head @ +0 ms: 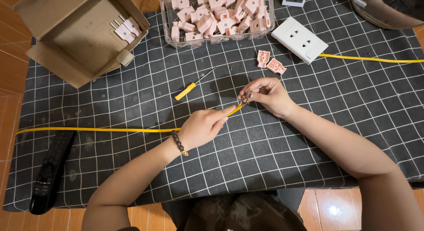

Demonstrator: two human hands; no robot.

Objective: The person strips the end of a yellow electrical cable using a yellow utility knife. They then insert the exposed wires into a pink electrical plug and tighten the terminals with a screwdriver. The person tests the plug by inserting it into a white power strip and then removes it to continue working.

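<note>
Left hand (pixel 201 127) pinches flat yellow cable (pixel 97 130); right hand (pixel 269 95) fingertips grip bared copper strands (pixel 245 97)

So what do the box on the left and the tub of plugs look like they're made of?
The box looks like plain brown cardboard, matte, with folded flaps. The tub seems clear glossy plastic: the pink plugs show through its walls.

Yellow flat cable (pixel 95 130): runs straight out past the left hand (pixel 201 127), passes through its grip, then rises diagonally toward the right hand (pixel 268 95). Cable end: insulation stripped, bare strands and small metal contact pieces (pixel 245 97) pinched at the right fingertips, just beyond the left fingertips.
</note>
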